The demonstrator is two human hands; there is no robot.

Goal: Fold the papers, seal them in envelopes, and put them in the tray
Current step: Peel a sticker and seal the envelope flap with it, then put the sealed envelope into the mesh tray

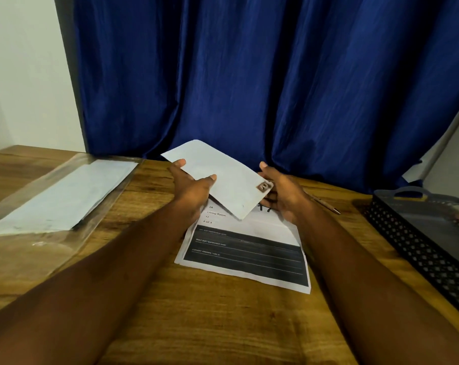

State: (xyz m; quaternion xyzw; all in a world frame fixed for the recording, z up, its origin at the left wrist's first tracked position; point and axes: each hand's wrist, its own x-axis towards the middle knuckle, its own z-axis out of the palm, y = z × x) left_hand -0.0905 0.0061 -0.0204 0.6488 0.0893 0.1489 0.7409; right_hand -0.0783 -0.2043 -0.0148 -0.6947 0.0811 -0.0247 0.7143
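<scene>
A pale blue envelope (223,177) with a small stamp at its right corner hangs tilted above the table's middle. My left hand (192,187) pinches its left edge between thumb and fingers. My right hand (282,192) holds its right end from behind, fingers curled under the stamped corner. Beneath it lies a printed paper (246,254) with a black block and white text, flat on the wooden table (196,312). A dark perforated tray (418,248) stands at the right edge. What lies inside the tray is unclear.
A clear plastic sleeve (33,248) holding more pale envelopes (62,196) lies at the left. A pen (325,202) rests behind my right hand. A blue curtain (275,75) hangs close behind the table.
</scene>
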